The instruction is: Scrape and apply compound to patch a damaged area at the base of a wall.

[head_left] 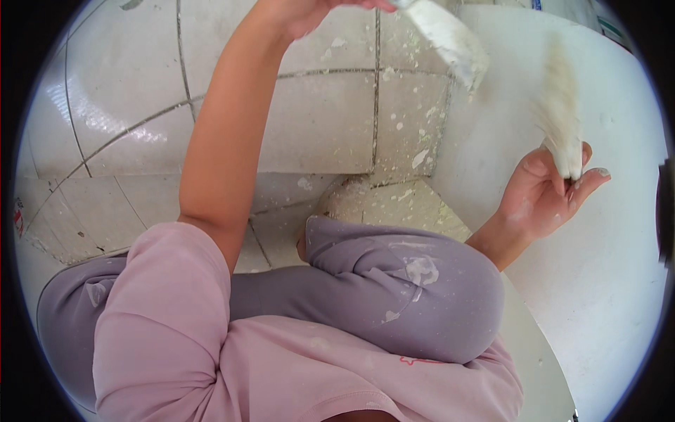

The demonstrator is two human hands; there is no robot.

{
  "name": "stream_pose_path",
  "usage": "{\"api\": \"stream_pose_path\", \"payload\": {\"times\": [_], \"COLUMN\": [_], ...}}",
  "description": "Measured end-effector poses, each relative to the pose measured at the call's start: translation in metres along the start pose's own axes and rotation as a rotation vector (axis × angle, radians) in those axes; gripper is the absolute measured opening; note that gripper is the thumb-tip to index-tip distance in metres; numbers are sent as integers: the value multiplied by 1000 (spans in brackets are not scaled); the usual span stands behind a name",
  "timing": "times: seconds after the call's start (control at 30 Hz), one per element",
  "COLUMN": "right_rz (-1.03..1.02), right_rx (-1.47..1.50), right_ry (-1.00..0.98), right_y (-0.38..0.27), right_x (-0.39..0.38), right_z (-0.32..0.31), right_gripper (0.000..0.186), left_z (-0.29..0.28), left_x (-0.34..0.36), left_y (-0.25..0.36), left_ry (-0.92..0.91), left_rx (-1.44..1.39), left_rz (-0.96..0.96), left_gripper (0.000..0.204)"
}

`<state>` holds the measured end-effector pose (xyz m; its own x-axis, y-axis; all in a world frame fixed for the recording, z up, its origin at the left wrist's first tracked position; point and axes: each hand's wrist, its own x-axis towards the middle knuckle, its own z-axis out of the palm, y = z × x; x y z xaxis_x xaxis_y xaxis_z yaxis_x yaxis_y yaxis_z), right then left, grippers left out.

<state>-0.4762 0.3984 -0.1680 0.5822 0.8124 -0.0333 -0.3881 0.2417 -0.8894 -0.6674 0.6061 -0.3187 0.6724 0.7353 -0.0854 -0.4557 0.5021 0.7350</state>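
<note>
My left hand (302, 14) reaches up to the top edge, its fingers partly cut off by the frame. They are closed on the end of a flat tool coated in white paste (450, 43), which slants down to the right with a ragged lower end. Farther right, my right hand (540, 190) is turned palm up in front of a white surface. Its fingers close around the narrow white end of a second paste-smeared tool (564, 144). The broad upper part of that tool is blurred by motion, so its exact kind does not show. The two tools are apart.
A large smooth white surface (598, 232) curves along the right side. Pale tiles (323, 119) with dark joints lie ahead, spattered with white flecks near that surface. My bent knee (450, 295) in grey trousers, marked with white smears, rises below my right hand.
</note>
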Motion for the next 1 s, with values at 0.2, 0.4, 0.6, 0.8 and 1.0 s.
{"api": "stream_pose_path", "payload": {"times": [0.2, 0.4, 0.6, 0.8, 1.0], "right_rz": [152, 151, 96, -50, -76], "right_rx": [232, 296, -87, -390, -268], "right_ry": [82, 228, 271, 237, 270], "right_y": [70, 93, 106, 54, 50], "right_x": [-9, -29, -42, -38, -31], "right_z": [0, -49, -56, -72, -53], "right_gripper": [32, 26, 21, 21, 23], "left_z": [-45, -36, -68, -15, -24], "left_x": [4, -19, 11, -1, -10], "left_y": [-32, -17, -23, 31, 57], "left_ry": [-433, 85, -197, -290, 263], "left_rx": [-629, -212, -488, -487, 490], "left_rz": [254, -81, 168, 360, 55], "left_gripper": [22, 29, 24, 18, 17]}}
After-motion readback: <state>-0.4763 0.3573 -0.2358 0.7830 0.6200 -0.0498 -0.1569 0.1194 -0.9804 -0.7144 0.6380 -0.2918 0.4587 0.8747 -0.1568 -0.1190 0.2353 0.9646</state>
